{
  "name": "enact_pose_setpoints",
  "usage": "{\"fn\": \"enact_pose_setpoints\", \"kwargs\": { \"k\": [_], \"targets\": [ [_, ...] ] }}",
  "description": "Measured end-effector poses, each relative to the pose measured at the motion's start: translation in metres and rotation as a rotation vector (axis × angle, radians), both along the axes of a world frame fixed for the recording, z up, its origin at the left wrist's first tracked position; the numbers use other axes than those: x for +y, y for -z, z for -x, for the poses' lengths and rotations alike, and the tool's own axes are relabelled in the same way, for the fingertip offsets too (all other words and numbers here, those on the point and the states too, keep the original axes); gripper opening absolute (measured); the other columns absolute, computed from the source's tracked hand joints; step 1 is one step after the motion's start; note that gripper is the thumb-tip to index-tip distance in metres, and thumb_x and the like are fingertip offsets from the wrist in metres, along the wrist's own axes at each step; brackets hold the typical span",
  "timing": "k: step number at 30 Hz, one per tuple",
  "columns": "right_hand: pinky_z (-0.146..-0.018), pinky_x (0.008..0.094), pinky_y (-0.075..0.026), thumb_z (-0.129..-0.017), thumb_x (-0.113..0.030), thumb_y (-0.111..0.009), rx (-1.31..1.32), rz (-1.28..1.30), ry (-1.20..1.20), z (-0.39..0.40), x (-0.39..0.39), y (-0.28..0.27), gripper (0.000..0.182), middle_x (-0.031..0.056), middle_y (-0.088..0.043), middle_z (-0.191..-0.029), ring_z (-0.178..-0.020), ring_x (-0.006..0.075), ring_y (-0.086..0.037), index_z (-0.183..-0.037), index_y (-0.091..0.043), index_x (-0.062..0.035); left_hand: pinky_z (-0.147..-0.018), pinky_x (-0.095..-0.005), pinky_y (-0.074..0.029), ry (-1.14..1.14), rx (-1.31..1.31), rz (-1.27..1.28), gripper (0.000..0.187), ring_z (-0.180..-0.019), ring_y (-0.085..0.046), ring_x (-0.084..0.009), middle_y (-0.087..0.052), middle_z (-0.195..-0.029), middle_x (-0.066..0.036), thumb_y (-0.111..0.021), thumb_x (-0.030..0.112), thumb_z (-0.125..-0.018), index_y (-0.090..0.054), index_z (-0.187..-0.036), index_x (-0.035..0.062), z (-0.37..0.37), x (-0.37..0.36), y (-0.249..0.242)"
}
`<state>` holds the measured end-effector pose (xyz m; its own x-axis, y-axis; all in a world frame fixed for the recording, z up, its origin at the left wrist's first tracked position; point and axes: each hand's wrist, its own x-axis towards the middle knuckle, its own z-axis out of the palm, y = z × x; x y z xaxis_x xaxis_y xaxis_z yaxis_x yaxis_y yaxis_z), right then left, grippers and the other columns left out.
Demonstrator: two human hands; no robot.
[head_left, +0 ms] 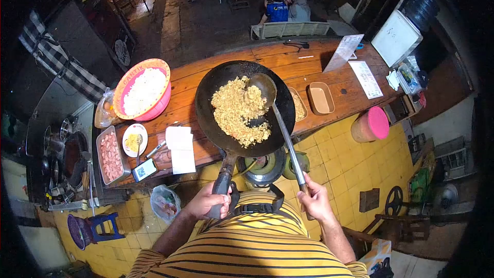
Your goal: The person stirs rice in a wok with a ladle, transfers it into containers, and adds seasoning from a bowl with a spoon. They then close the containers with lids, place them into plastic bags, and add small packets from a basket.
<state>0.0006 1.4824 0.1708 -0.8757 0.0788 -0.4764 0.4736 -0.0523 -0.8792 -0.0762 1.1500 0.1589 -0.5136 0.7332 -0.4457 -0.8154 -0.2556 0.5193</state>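
My left hand (210, 203) is wrapped round the dark grip of a black wok (206, 131), which is held over the wooden counter's front edge. Fried rice (234, 108) is heaped inside it. In my right hand (316, 202) is the long handle of a metal ladle (286, 133). Its bowl lies against the rice on the wok's right side, with some rice on it. A brown box (303, 110) with food in it is partly covered by the wok. Beside that box stands a second brown box (322, 99) with no food visible inside.
On the counter's left are a pink basin (164, 97) of white rice, a tray (126, 170) of pink chopped pieces, a small plate (141, 129), a phone (144, 170) and papers (180, 149). Gas cylinders (303, 162) stand below; a pink-lidded bucket (371, 123) is right. Two people sit beyond.
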Motion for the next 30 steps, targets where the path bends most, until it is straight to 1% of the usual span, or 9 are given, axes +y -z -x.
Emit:
{"fn": "enact_pose_setpoints", "kwargs": {
  "k": [6,11,13,15,16,17,20,25,30],
  "targets": [
    [-0.046,0.0253,-0.045,-0.085,-0.005,-0.061,-0.027,-0.197,-0.025,0.004,-0.001,-0.004,0.061,-0.0028,-0.055,-0.066,-0.047,0.008,-0.049,-0.142,-0.039,-0.0057,-0.054,-0.0318,-0.047,0.022,0.016,-0.02,0.026,-0.061,-0.055,-0.0153,-0.052,-0.075,-0.007,-0.056,0.002,-0.087,-0.042,-0.109,0.003,0.001,-0.001,0.005],
    [-0.062,0.0359,-0.052,-0.08,-0.012,-0.065,0.174,-0.763,-0.201,0.032,-0.008,0.004,0.066,0.0044,-0.065,-0.076,-0.058,0.0173,-0.059,-0.141,-0.04,-0.0045,-0.055,-0.0322,-0.048,0.041,-0.01,0.002,0.026,-0.062,-0.055,-0.0153,-0.052,-0.077,-0.008,-0.055,0.002,-0.088,-0.041,-0.11,0.003,-0.001,-0.005,0.007],
    [-0.059,0.0335,-0.051,-0.08,-0.01,-0.065,0.152,-0.822,-0.26,0.033,-0.006,0.015,0.066,0.0065,-0.064,-0.078,-0.055,0.0167,-0.057,-0.141,-0.04,-0.0062,-0.055,-0.0322,-0.048,0.043,-0.017,-0.009,0.026,-0.062,-0.055,-0.0153,-0.052,-0.078,-0.008,-0.055,0.002,-0.088,-0.041,-0.11,0.0029,0.0,-0.004,0.007],
    [-0.045,0.0234,-0.04,-0.084,-0.005,-0.058,0.191,-0.452,-0.215,0.026,-0.008,0.017,0.058,-0.0034,-0.045,-0.062,-0.048,0.0063,-0.045,-0.14,-0.043,-0.0058,-0.055,-0.0323,-0.049,0.032,-0.026,-0.017,0.027,-0.062,-0.055,-0.0153,-0.052,-0.078,-0.008,-0.055,0.002,-0.088,-0.041,-0.111,0.0028,-0.002,-0.006,0.009],
    [-0.044,0.024,-0.042,-0.086,-0.002,-0.056,-0.041,-0.181,-0.144,0.023,-0.008,0.001,0.058,-0.0009,-0.049,-0.064,-0.046,0.0085,-0.048,-0.142,-0.041,-0.0068,-0.055,-0.0332,-0.048,0.022,-0.025,-0.024,0.027,-0.062,-0.055,-0.0165,-0.052,-0.078,-0.009,-0.055,0.002,-0.088,-0.042,-0.111,0.0014,-0.002,-0.006,0.011],
    [-0.044,0.024,-0.042,-0.086,-0.002,-0.056,-0.043,-0.181,-0.147,0.021,-0.005,0.003,0.058,-0.0009,-0.049,-0.064,-0.046,0.0085,-0.048,-0.142,-0.041,-0.0068,-0.055,-0.034,-0.047,0.015,-0.025,-0.032,0.028,-0.063,-0.055,-0.0176,-0.051,-0.078,-0.009,-0.056,0.001,-0.087,-0.042,-0.112,0.0001,-0.003,-0.007,0.011],
    [-0.042,0.0236,-0.045,-0.087,0.0,-0.058,-0.094,0.44,0.024,0.007,0.006,0.016,0.06,0.0018,-0.055,-0.067,-0.044,0.0091,-0.05,-0.143,-0.038,-0.0089,-0.055,-0.0345,-0.047,0.012,-0.032,-0.009,0.028,-0.063,-0.055,-0.0178,-0.051,-0.078,-0.009,-0.056,0.002,-0.088,-0.042,-0.112,0.0004,-0.003,-0.007,0.01],
    [-0.043,0.0229,-0.045,-0.088,0.001,-0.056,-0.058,0.422,0.103,-0.006,0.003,0.003,0.058,0.0007,-0.054,-0.065,-0.045,0.0092,-0.051,-0.143,-0.038,-0.0073,-0.055,-0.0345,-0.047,0.014,-0.031,-0.022,0.029,-0.062,-0.054,-0.0181,-0.05,-0.077,-0.009,-0.057,0.003,-0.087,-0.042,-0.112,0.0008,-0.003,-0.008,0.008],
    [-0.042,0.0222,-0.043,-0.088,0.001,-0.054,-0.006,0.182,0.101,-0.012,-0.003,-0.003,0.059,-0.0004,-0.053,-0.064,-0.044,0.0078,-0.05,-0.144,-0.036,-0.0057,-0.054,-0.0346,-0.047,-0.028,-0.085,0.015,0.029,-0.06,-0.053,-0.0176,-0.05,-0.076,-0.008,-0.057,0.001,-0.084,-0.045,-0.11,0.0016,-0.002,-0.007,0.008]
  ]
}}
